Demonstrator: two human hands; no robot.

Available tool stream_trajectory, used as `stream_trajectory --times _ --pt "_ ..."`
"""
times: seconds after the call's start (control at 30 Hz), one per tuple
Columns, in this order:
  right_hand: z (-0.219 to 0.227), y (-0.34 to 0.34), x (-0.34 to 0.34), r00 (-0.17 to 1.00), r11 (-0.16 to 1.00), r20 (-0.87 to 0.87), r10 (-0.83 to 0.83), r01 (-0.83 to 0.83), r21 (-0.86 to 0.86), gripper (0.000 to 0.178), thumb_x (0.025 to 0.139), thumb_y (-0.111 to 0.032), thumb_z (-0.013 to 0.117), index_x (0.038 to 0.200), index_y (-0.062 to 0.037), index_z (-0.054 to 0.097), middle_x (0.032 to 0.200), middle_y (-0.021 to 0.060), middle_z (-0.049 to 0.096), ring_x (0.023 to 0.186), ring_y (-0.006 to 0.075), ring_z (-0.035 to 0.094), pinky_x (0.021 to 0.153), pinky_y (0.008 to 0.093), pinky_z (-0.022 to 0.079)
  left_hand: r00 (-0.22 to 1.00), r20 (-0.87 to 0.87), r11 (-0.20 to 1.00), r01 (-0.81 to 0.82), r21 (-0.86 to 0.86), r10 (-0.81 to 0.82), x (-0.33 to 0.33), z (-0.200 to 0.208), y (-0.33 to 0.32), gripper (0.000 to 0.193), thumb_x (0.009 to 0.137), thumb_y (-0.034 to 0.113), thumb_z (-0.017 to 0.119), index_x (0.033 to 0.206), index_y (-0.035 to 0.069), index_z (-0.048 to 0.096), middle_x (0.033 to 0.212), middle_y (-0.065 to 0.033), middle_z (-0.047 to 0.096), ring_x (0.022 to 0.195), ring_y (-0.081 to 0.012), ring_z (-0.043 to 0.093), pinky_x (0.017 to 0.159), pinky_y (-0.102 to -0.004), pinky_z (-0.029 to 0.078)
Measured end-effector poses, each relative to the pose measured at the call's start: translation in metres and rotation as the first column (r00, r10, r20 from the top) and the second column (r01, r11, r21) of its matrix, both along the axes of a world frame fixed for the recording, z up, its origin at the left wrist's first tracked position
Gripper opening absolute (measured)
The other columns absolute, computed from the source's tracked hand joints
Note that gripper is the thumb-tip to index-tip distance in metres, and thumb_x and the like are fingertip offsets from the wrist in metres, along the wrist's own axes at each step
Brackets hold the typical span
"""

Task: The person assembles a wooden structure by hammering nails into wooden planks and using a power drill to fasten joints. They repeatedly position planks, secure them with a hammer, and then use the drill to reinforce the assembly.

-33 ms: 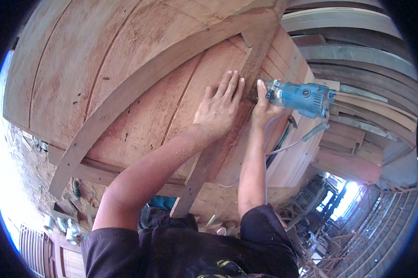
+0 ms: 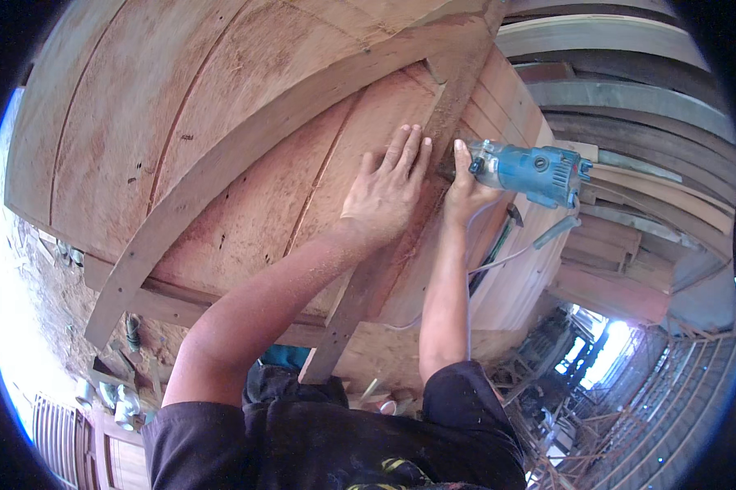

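My left hand [image 2: 384, 186] lies flat on a wooden panel [image 2: 294, 192], its fingers stretched toward a straight wooden strip [image 2: 360, 286] that crosses the panel. Wrapped around the clear base end of a blue trim router [image 2: 539, 171], my right hand [image 2: 468, 186] holds the tool on its side, with its base against the strip. The cutting bit is hidden. A curved wooden rib [image 2: 221, 163] arcs over the panel to the left of my left hand. Fine sawdust covers the wood and clings to my left forearm.
A pale cord [image 2: 506, 260] runs beside my right forearm. A hammer [image 2: 515, 216] lies on the boards to the right. Long stacked planks [image 2: 629, 90] fill the right side. Wood scraps and metal cans [image 2: 123, 404] are on the ground at lower left.
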State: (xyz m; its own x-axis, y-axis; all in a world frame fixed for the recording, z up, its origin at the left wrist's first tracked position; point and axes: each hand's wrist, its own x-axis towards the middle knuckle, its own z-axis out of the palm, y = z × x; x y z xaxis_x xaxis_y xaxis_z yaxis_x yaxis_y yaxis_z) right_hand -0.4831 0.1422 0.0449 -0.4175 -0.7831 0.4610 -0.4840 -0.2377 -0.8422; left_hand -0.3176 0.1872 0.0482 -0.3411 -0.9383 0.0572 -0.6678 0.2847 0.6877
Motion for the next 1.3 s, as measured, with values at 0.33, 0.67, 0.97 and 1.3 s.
stream_trajectory --times 0.33,0.67,0.97,1.3 --pt "0.003 -0.024 0.0 0.999 0.999 -0.001 0.036 -0.036 -0.005 0.042 0.088 0.005 0.086 0.123 0.006 0.062 0.117 0.0131 0.067 0.098 0.0188 0.067 0.086 0.0321 0.058 1.0 -0.028 1.0 -0.013 0.012 0.014 -0.001 -0.002 -0.005 0.068 0.109 0.036 0.05 0.165 0.0 0.034 0.175 -0.0201 0.027 0.165 -0.0322 0.02 0.122 -0.0547 0.033" --pt "0.002 -0.037 -0.005 0.997 0.997 0.007 0.071 -0.071 -0.029 0.048 0.087 0.006 0.086 0.127 0.0061 0.059 0.119 0.0141 0.066 0.099 0.0194 0.068 0.087 0.0321 0.059 0.999 -0.019 0.998 -0.027 -0.055 0.026 0.0 -0.001 -0.003 0.068 0.104 0.023 0.05 0.164 -0.003 0.034 0.173 -0.022 0.031 0.163 -0.032 0.027 0.116 -0.0462 0.036" --pt "0.0 -0.044 -0.011 0.997 0.998 0.055 0.057 -0.057 -0.004 0.055 0.084 0.01 0.087 0.13 0.0076 0.056 0.125 0.0158 0.066 0.104 0.0191 0.068 0.089 0.0335 0.061 1.0 0.003 1.0 -0.007 0.003 0.007 0.0 0.0 -0.005 0.068 0.108 0.035 0.054 0.164 0.001 0.036 0.174 -0.0184 0.029 0.165 -0.0308 0.022 0.119 -0.0515 0.035" --pt "-0.001 -0.05 -0.01 0.994 0.997 0.082 0.076 -0.076 -0.01 0.056 0.083 0.01 0.088 0.129 0.007 0.057 0.125 0.0159 0.066 0.105 0.02 0.067 0.093 0.0338 0.061 1.0 0.024 1.0 -0.015 -0.013 0.016 0.0 -0.001 -0.004 0.067 0.109 0.034 0.053 0.164 0.001 0.036 0.174 -0.0187 0.03 0.164 -0.0309 0.024 0.119 -0.0525 0.035"
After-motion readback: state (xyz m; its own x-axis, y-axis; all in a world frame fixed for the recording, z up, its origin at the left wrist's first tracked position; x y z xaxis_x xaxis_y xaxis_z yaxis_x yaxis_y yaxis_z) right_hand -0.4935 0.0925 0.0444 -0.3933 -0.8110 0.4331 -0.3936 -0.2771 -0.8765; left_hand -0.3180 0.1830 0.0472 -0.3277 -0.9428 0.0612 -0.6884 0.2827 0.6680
